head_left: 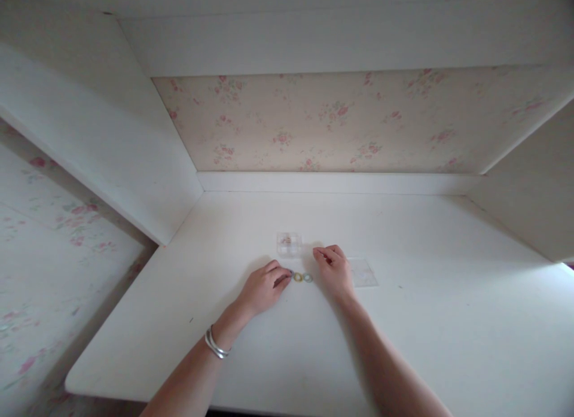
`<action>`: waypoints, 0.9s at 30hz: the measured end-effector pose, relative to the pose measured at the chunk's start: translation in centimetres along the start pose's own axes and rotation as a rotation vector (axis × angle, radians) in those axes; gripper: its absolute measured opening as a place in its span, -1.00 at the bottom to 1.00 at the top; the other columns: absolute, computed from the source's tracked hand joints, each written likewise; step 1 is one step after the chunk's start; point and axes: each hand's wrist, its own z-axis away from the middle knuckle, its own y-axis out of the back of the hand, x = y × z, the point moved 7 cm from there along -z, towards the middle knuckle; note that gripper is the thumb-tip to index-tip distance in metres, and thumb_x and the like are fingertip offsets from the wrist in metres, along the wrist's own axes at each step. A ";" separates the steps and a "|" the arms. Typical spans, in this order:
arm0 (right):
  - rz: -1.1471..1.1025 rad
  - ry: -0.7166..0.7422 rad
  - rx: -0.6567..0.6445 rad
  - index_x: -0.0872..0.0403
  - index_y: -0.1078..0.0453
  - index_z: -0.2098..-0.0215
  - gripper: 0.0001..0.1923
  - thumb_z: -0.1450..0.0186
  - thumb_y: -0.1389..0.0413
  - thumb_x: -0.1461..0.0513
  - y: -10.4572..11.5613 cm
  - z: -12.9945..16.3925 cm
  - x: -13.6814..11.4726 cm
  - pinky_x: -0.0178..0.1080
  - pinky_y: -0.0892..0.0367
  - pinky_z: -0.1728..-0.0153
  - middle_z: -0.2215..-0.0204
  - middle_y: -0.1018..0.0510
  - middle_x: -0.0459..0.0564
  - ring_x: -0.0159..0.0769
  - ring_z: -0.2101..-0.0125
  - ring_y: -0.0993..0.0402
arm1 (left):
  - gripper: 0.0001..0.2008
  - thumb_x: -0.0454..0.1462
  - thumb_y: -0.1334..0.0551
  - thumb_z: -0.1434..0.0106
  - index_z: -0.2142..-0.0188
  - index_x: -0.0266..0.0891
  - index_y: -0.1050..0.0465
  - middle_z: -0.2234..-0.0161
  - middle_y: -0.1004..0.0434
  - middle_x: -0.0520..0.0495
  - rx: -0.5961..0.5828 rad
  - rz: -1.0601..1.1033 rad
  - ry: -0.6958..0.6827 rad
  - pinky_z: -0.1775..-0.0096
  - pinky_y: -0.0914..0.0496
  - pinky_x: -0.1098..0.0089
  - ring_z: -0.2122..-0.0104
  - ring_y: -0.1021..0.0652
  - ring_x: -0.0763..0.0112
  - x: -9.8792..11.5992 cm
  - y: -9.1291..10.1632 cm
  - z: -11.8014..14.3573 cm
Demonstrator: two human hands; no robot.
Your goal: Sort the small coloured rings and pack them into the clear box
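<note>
Rings (302, 277) lay mid-table in a row, left hand (264, 286) pinching the end one, right hand (334, 268) resting loose, holding nothing, near clear box (288, 243).

On the white desk (426, 321) lie a yellow ring (298, 277) and a pale blue ring (307, 277); near them, a clear small box (289, 244) (pinkish inside). Wallpaper (341, 121) is cream with pink florals. Silver bangle (215, 345).

I see my left hand (265, 285) touching small rings (302, 277) on the white table (426, 321), right hand (334, 267) resting beside them.
</note>
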 end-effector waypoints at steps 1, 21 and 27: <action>0.000 0.000 -0.003 0.06 -0.53 0.34 -0.67 -0.23 -0.03 0.03 0.0 0.0 0.0 -0.27 -0.23 0.42 0.43 -0.43 -0.01 -0.35 0.48 -0.30 | -0.79 -0.23 -0.08 -0.29 0.20 -0.11 -0.48 0.28 -0.47 -0.02 0.003 -0.017 -0.007 0.22 -0.37 0.43 0.32 -0.48 0.45 0.0 0.0 0.0; -0.017 -0.024 -0.027 0.03 -0.52 0.34 -0.69 -0.23 -0.04 0.04 -0.2 0.2 0.1 -0.27 -0.22 0.41 0.42 -0.42 -0.04 -0.36 0.48 -0.29 | -0.78 -0.19 -0.11 -0.28 0.28 -0.21 -0.50 0.37 -0.41 -0.02 0.146 0.206 0.092 0.40 -0.32 0.48 0.45 -0.40 0.51 -0.8 0.9 -0.7; -0.018 -0.011 -0.028 0.02 -0.52 0.35 -0.71 -0.24 -0.03 0.07 -0.2 0.2 -0.1 -0.28 -0.22 0.42 0.41 -0.42 -0.04 -0.37 0.49 -0.30 | -0.77 -0.17 -0.10 -0.28 0.27 -0.23 -0.48 0.40 -0.38 -0.01 0.287 0.192 0.117 0.39 -0.30 0.48 0.46 -0.38 0.51 -1.1 2.1 -2.3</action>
